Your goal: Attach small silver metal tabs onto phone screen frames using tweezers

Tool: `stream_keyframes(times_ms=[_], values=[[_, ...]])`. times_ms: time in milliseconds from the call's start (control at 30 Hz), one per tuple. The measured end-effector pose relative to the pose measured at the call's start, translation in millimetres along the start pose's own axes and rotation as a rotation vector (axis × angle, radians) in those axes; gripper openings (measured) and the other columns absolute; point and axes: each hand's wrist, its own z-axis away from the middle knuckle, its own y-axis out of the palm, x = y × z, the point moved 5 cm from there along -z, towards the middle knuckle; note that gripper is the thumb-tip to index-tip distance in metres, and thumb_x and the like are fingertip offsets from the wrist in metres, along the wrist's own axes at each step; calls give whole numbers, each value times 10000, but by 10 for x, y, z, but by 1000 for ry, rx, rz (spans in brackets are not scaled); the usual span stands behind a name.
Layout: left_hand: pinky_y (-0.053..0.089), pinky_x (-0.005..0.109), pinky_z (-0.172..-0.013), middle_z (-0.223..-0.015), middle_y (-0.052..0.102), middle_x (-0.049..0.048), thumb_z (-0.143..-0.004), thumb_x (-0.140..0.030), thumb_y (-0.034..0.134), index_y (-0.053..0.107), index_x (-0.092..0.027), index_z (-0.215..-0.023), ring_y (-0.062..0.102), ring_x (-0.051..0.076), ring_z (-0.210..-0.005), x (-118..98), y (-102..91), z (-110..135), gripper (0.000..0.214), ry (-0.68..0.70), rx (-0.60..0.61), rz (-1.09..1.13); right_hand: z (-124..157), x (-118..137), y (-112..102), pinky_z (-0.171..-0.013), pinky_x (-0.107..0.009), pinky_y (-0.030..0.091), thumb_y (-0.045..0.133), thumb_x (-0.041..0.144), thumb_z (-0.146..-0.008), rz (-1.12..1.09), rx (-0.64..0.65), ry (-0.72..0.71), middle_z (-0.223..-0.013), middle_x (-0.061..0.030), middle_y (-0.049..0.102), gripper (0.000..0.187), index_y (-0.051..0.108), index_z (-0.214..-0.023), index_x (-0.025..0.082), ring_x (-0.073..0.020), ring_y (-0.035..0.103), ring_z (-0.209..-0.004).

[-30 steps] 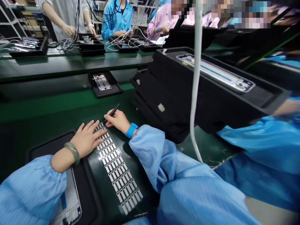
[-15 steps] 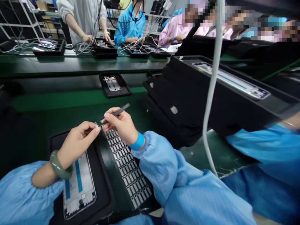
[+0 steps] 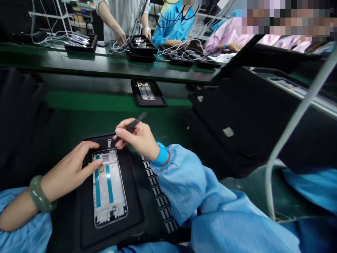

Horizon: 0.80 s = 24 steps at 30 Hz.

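My right hand (image 3: pixel 138 138) grips black tweezers (image 3: pixel 137 120), which slant down toward the left. Close to their tip is a small pale die-cut piece (image 3: pixel 109 143), above the top end of a phone frame (image 3: pixel 118 191); I cannot tell if the tip touches it. The frame is silvery with two blue strips and lies in a black tray (image 3: pixel 135 207). My left hand (image 3: pixel 71 165) is open, thumb over the frame's upper left and forefinger by the tray's top. A sheet of similar pale pieces (image 3: pixel 160 198) lies right of the tray, partly under my right sleeve.
Another phone frame in a black tray (image 3: pixel 159 102) sits farther back on the green bench. Stacked black trays (image 3: pixel 210 130) rise at the right, behind a pale cable (image 3: pixel 286 137). Dark stacks (image 3: pixel 18 116) stand at left. Across the bench, several people work among trays and cables.
My left hand has moved from the tweezer tip to the phone frame and its fingers have spread. The tweezers have moved from beside the sheet to over the tray. The view has shifted right.
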Motion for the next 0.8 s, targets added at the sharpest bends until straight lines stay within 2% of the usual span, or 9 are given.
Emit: stream_keyframes(times_ms=[100, 167, 233, 333, 633, 800], values=[[307, 465, -1046, -1284, 497, 72, -774, -545, 519, 473, -229, -1131, 373, 254, -1267, 165, 28, 71, 479, 152, -63, -210, -97, -213, 67, -477, -198, 551, 714, 340, -663, -44, -21, 102, -611, 27, 609, 302, 534, -805, 143, -101, 633, -497], [259, 484, -1073, -1255, 527, 71, -787, -522, 520, 490, -228, -1086, 376, 247, -1270, 218, 102, 118, 421, 216, -58, -268, -123, -368, 123, -484, -201, 556, 714, 338, -662, -61, -16, 177, -604, 27, 608, 302, 531, -803, 143, -104, 637, -503], [246, 487, -1079, -1231, 547, 67, -808, -492, 510, 494, -231, -1046, 406, 231, -1251, 239, 162, 162, 354, 226, -67, -272, -119, -503, 168, -491, -202, 560, 705, 332, -674, -61, -16, 234, -607, 26, 607, 288, 527, -799, 143, -105, 641, -511], [305, 472, -1050, -1261, 529, 71, -828, -458, 499, 483, -234, -1024, 411, 218, -1249, 246, 203, 209, 298, 197, -101, -229, -90, -634, 200, -493, -202, 560, 700, 329, -679, -6, -15, 268, -592, 29, 596, 282, 525, -802, 144, -108, 644, -512], [319, 477, -1045, -1262, 530, 76, -839, -430, 489, 481, -228, -1047, 411, 228, -1251, 207, 202, 232, 290, 195, -123, -185, -61, -676, 178, -487, -224, 565, 671, 326, -694, 123, -30, 236, -575, 39, 583, 263, 510, -817, 157, -113, 639, -496], [328, 470, -1040, -1275, 519, 81, -842, -416, 488, 491, -225, -980, 404, 221, -1255, 208, 210, 232, 235, 175, -114, -175, -70, -690, 174, -492, -236, 571, 645, 305, -721, 143, -21, 231, -590, 34, 583, 221, 509, -815, 159, -114, 640, -502]])
